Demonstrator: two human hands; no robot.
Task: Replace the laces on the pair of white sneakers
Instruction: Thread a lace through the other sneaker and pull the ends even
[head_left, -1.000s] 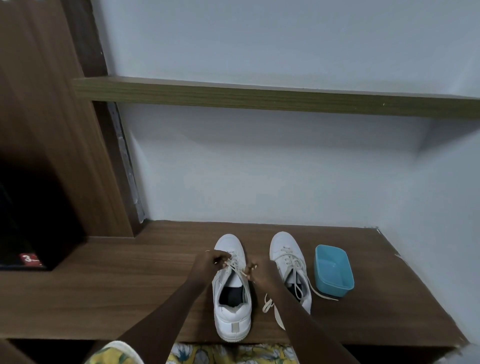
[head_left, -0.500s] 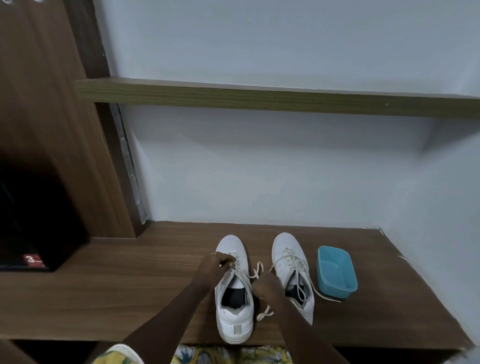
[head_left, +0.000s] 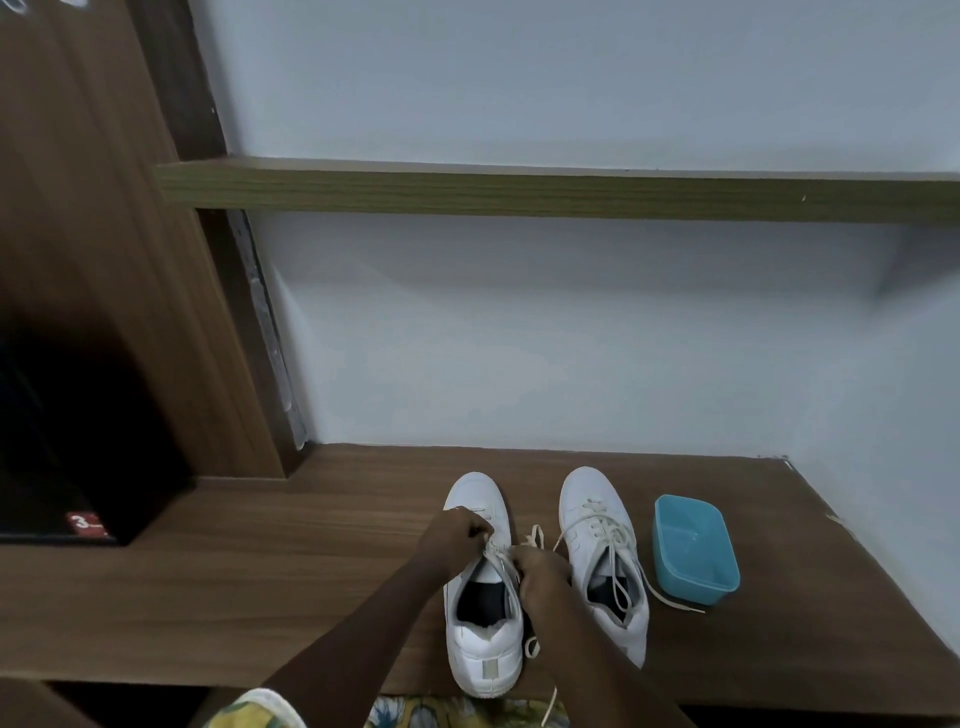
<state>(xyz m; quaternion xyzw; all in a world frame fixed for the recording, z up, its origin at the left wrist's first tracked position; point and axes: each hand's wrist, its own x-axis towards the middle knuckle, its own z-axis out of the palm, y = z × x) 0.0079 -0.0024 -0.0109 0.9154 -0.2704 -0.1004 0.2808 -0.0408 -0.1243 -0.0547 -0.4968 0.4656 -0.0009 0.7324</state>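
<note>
A wooden counter (head_left: 260, 571) meets a pale wall (head_left: 571, 338) beneath a shelf (head_left: 519, 189). At six o'clock stand the left sneaker (head_left: 483, 654) and right sneaker (head_left: 592, 499), with a blue tub (head_left: 696, 551) at their three o'clock. The left hand (head_left: 454, 532) and right hand (head_left: 540, 569), fingers curled, pinch the lace (head_left: 497, 558) over the left sneaker.

Left hand (head_left: 457, 531): fingers curl on the lace (head_left: 535, 535), tips tucked under, out of sight.
Right hand (head_left: 540, 571): knuckles up, gripping the lace too, fingertips hidden.
Left sneaker (head_left: 485, 644): middle eyelets covered by both hands.
Lace tail (head_left: 550, 701): there it goes, off the bottom edge.
Red label (head_left: 85, 522): a "3" shows, the rest too small to read.
Dark compartment (head_left: 62, 441): too dark to tell what's inside.
Floral cloth (head_left: 415, 714): cut by the bottom edge.
</note>
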